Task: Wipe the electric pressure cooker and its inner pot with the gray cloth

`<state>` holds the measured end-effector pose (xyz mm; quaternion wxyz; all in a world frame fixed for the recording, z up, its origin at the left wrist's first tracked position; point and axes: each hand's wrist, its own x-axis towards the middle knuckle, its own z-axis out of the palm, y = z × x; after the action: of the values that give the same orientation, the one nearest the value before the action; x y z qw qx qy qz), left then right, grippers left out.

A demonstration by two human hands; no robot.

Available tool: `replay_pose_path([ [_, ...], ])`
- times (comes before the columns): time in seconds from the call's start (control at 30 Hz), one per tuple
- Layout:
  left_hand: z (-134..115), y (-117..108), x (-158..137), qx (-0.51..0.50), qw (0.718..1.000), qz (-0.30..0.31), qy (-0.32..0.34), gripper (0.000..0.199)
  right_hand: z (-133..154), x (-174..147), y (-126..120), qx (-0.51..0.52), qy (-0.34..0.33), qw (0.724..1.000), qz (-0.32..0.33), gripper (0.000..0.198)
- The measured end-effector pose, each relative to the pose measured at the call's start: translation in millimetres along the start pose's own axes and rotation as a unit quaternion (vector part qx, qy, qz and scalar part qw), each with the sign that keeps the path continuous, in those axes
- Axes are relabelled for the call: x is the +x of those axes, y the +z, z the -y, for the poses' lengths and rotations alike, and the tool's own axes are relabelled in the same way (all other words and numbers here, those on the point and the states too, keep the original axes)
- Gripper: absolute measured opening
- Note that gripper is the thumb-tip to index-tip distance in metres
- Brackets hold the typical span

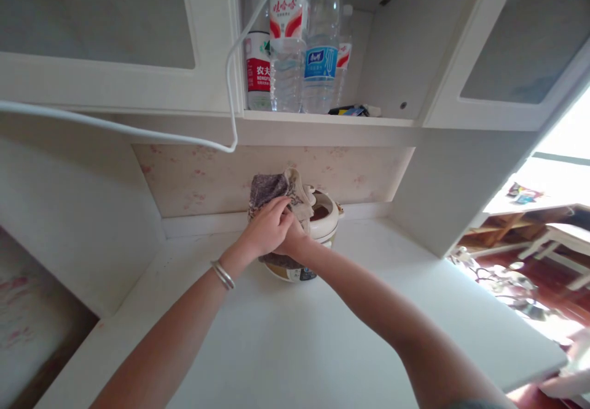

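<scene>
A cloth (268,189), purple-brown on one side and beige on the other, is bunched over the left and front of a rice cooker (328,226). The cooker looks cream-coloured, with a brown patch on its lid, and stands on the white counter near the back wall. My left hand (271,226), with bangles at the wrist, has its fingers closed over the cloth. Crossing beneath it, my right hand (293,239) is also pressed into the cloth, its fingertips mostly hidden. The cloth and hands cover much of the cooker's front.
Above the counter (286,347), an open cabinet shelf holds several plastic bottles (288,46). A white cable (184,140) hangs down in front of the cabinet. White side panels (456,182) flank the niche. A small white stool (562,243) stands beyond at right.
</scene>
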<state>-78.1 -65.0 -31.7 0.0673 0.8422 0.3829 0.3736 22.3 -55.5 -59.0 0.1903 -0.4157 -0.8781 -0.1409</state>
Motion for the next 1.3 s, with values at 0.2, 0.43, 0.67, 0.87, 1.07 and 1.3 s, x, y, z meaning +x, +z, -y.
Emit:
replay_pose_path([
  [0.2, 31.4, 27.4, 32.2, 0.04, 0.987, 0.119, -0.103, 0.068, 8.7, -53.7, -20.6, 0.016, -0.108, 0.994, -0.008, 0.03],
  [0.43, 66.4, 27.8, 53.3, 0.079, 0.986, 0.131, -0.061, 0.061, -3.7, -208.7, 16.3, 0.197, 0.081, 0.976, -0.04, 0.024],
  [0.67, 89.0, 30.9, 116.8, -0.008, 0.981, 0.196, -0.012, 0.056, -19.8, -309.1, 85.5, 0.179, 0.321, 0.93, -0.034, 0.027],
  [0.87, 110.8, 49.6, 153.5, -0.071, 0.979, 0.192, 0.02, 0.061, -21.9, -295.4, 87.6, 0.174, 0.348, 0.92, 0.042, 0.03],
  [1.07, 115.5, 68.0, 177.3, -0.114, 0.98, 0.165, 0.014, 0.052, -24.0, -294.5, 87.4, 0.188, 0.373, 0.907, 0.056, 0.03],
  [1.3, 120.6, 64.9, 151.7, -0.095, 0.989, 0.103, -0.038, 0.051, -22.8, -294.0, 85.9, 0.2, 0.38, 0.902, 0.051, 0.029],
])
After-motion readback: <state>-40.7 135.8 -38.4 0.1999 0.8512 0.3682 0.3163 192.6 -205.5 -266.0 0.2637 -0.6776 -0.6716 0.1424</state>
